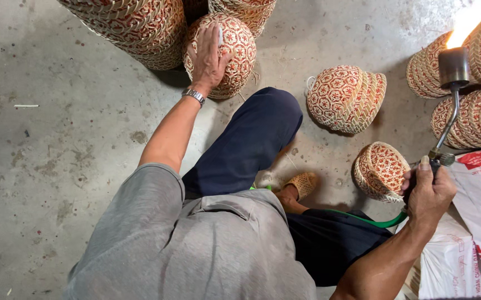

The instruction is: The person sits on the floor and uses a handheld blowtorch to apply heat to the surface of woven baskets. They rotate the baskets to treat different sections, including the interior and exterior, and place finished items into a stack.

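My left hand (208, 55) reaches forward with its palm and fingers wrapped over a round woven basket (235, 50), red and cream patterned, lying on the concrete floor. My right hand (429, 191) grips the handle of a gas torch (452, 83) whose metal head points up and burns with a bright flame. A green hose (382, 222) runs from the torch toward my lap. A small woven basket (381, 169) lies just left of my right hand. Another stack of nested baskets (345, 97) lies between my two hands.
Stacks of similar baskets stand at the top left (135, 25) and along the right edge (474, 94). A white printed sack (474, 228) lies under my right arm. My knee in dark trousers (254, 139) and a woven sandal (303, 183) fill the centre.
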